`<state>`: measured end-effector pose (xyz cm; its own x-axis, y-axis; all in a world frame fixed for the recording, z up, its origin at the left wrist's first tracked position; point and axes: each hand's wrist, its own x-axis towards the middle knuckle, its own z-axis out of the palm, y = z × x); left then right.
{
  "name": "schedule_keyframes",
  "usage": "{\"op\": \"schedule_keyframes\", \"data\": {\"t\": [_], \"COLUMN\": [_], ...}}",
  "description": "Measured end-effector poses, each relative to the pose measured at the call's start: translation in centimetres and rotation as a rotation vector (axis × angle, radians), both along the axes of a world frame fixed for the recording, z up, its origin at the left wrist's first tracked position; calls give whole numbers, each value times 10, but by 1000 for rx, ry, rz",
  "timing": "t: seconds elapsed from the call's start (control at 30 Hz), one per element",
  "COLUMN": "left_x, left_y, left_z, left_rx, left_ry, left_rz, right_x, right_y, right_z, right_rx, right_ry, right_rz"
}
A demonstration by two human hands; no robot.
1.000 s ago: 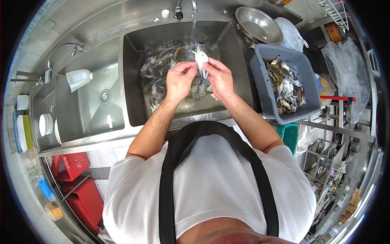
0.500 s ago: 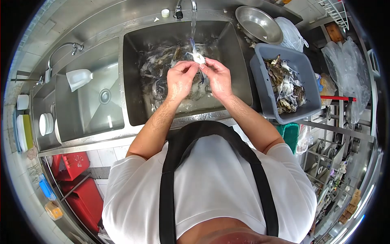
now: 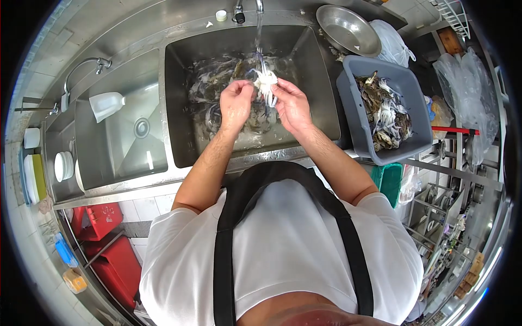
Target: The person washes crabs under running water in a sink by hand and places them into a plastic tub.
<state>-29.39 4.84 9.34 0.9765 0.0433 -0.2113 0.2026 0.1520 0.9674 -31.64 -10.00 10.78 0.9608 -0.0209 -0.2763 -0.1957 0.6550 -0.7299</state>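
My right hand grips a crab by its edge, with its pale underside and thin legs showing under the running tap. Just left of it is my left hand, its fingers curled into a pinch and apart from the crab; whatever they may hold is hidden. Below both hands, the large sink basin holds water with many wet crabs lying in it. To the right, more crabs are heaped in a grey plastic tub.
A tap pours into the basin. Behind the tub sit a metal bowl and a plastic bag. The left-hand sink contains a white plastic jug. Red bins stand below the counter.
My hands have separated, the left shifting slightly left and away from the crab. The crab is now in my right hand alone, with more of its pale underside and legs showing.
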Motion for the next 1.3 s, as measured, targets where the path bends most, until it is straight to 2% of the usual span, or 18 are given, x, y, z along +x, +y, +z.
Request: {"op": "schedule_keyframes", "data": {"t": [0.13, 0.27, 0.33, 0.5, 0.6, 0.67, 0.73, 0.8, 0.87, 0.9, 0.93, 1.03, 1.1, 1.13, 1.17, 1.2, 1.23, 1.3], "left_x": [-2, 9, 16, 64, 106, 125, 149, 182, 210, 215, 219, 248, 257, 260, 269, 282, 289, 289], "left_y": [-12, -13, -19, -44, -41, -38, -45, -48, -52, -57, -61, -71, -99, -111, -122, -133, -139, -131], "left_z": [-1, -23, -24, -62, -125, -125, -106, -104, -105, -91, -81, -76, -51, -40, -36, -31, -30, -35], "left_rx": [-66, 89, 212, -14, -15, -104, 34, 125, 512, 682, 683, 990, 1109, 1235, 1232, 998, 757, 716], "left_ry": [-76, -178, -105, 81, 245, 279, 185, 112, -176, -209, -223, -482, -510, -523, -525, -462, -391, -372], "left_rz": [-64, -81, -17, 134, 193, 147, 6, -80, -222, -187, -206, -632, -635, -616, -612, -377, -150, -132], "right_x": [6, 15, 24, 59, 80, 96, 120, 137, 157, 170, 175, 192, 205, 203, 197, 193, 193, 195], "right_y": [-7, -8, -8, 6, 12, 3, -15, -25, -35, -36, -33, -23, -18, -17, -13, -7, 2, 2], "right_z": [-17, -21, -27, -68, -79, -90, -106, -119, -135, -162, -165, -185, -215, -199, -162, -131, -123, -122], "right_rx": [-9, -147, -236, -361, -313, -289, -164, -158, -321, -326, -321, -510, -594, -599, -692, -785, -754, -797], "right_ry": [5, 42, 29, -94, -191, -173, 103, 176, 316, 304, 300, 237, 246, 247, 317, 385, 461, 292], "right_rz": [-1, 39, 64, -167, -308, -337, -229, -207, 73, 126, 104, 38, 154, 153, 238, 321, 209, 171]}}
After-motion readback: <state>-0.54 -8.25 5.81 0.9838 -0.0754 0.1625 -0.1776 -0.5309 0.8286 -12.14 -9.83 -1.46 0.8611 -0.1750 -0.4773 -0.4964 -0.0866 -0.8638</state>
